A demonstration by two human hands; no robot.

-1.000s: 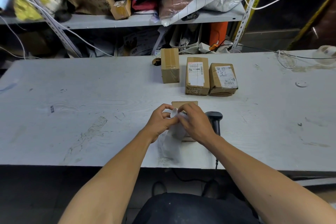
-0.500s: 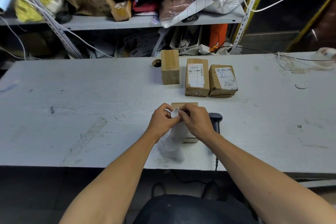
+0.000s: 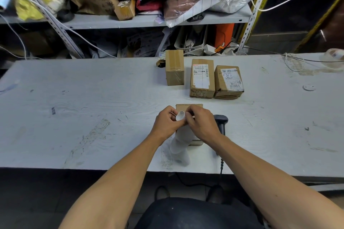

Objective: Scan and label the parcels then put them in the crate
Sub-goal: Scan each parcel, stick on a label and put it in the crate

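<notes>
A small cardboard parcel (image 3: 189, 108) lies on the grey table (image 3: 93, 108) right under my hands, mostly hidden by them. My left hand (image 3: 166, 123) and my right hand (image 3: 202, 124) both pinch the curled top end of a white label strip (image 3: 179, 143), which hangs down toward the table's front edge. A black barcode scanner (image 3: 221, 122) lies just right of my right hand, its cable dropping over the edge. Three more cardboard parcels stand farther back: a plain taped one (image 3: 174, 67), a labelled one (image 3: 202, 78) and another labelled one (image 3: 229, 82). No crate is in view.
A cluttered metal shelf (image 3: 130, 22) with boxes and bags runs behind the table. A tape roll (image 3: 334, 57) and loose white cable (image 3: 294, 61) lie at the far right. A small brown tape ring (image 3: 161, 63) sits left of the plain parcel.
My hands stay together over the near parcel, working the top of the label strip. The strip's lower end has shifted a little; the parcels and scanner have not moved.
</notes>
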